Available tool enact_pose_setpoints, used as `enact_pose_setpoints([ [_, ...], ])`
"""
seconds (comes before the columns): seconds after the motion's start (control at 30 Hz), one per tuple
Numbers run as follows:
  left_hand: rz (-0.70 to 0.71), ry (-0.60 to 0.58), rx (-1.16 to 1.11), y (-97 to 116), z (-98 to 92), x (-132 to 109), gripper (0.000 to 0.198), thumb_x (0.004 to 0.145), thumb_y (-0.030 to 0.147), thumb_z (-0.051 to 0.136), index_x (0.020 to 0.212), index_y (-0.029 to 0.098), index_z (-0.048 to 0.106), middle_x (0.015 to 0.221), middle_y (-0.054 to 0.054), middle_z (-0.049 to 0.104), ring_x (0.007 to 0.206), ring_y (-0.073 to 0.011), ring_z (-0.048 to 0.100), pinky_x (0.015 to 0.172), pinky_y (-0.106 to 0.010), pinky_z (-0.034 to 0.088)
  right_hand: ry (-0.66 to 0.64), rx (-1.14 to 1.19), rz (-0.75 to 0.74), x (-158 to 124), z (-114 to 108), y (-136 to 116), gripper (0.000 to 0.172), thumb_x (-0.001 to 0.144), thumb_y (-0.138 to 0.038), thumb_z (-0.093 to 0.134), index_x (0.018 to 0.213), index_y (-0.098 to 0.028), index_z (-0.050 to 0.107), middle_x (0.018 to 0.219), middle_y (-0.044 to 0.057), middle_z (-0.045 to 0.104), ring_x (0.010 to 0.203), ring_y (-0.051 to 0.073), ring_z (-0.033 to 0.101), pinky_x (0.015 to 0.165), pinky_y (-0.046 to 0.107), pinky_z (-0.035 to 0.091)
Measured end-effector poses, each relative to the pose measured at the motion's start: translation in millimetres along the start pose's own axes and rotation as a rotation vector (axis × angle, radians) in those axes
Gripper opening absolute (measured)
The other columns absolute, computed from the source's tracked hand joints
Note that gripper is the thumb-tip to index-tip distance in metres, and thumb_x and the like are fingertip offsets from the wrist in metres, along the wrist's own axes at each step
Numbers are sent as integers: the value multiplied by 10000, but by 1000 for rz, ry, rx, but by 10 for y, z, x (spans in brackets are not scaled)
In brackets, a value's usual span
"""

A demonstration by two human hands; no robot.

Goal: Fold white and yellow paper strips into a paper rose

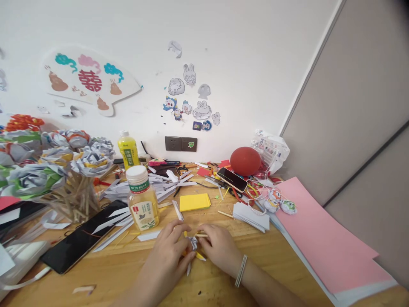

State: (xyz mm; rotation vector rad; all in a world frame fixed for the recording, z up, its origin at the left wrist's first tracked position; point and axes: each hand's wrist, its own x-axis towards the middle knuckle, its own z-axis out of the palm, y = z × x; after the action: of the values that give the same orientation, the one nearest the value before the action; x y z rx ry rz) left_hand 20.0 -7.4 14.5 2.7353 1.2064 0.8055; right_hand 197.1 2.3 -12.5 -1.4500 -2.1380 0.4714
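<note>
Between my hands, low over the wooden table, is a small paper flower (pixel 193 243) of white folds with yellow strips around it. My left hand (pixel 172 249) has its fingers curled on the flower's left side, pinching it. With thumb and forefinger my right hand (pixel 220 247) grips a thin wooden stick (pixel 201 235) close beside the flower. My fingers cover part of both. Just beyond lie a stack of yellow paper (pixel 194 202) and a pile of white paper slips (pixel 252 216).
A tea bottle (pixel 143 202) and a yellow drink bottle (pixel 128 149) stand at left, near a dark tablet-like slab (pixel 83 236) and many paper flowers (pixel 38 177) on sticks. Behind are a phone (pixel 232 179) and red balloon (pixel 245 160). Pink paper sheets (pixel 322 238) lie right.
</note>
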Motion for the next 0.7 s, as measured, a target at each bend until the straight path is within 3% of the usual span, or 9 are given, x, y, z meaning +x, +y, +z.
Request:
enact_pose_setpoints([
  [0.3, 20, 13, 10, 28, -47, 18, 154, 743, 80, 532, 754, 204, 623, 1027, -82, 601, 1072, -299, 467, 849, -484, 453, 158, 3, -97, -5, -105, 12, 121, 870, -200, 496, 971, -173, 558, 914, 47, 645, 845, 191, 584, 712, 272, 397],
  [0.53, 59, 65, 51, 46, -37, 27, 215, 709, 28, 480, 728, 197, 613, 979, -80, 623, 1032, -291, 492, 812, -464, 475, 133, -73, -126, -12, -54, 22, 54, 872, -195, 509, 891, -186, 559, 837, 18, 617, 776, 166, 555, 668, 253, 372],
  [0.7, 102, 136, 103, 30, 23, 22, 219, 714, 39, 472, 732, 201, 619, 965, -79, 622, 1023, -280, 497, 801, -441, 485, 111, -28, -124, -14, -13, 13, 122, 856, -171, 519, 969, -196, 557, 912, 25, 625, 845, 179, 563, 715, 263, 386],
])
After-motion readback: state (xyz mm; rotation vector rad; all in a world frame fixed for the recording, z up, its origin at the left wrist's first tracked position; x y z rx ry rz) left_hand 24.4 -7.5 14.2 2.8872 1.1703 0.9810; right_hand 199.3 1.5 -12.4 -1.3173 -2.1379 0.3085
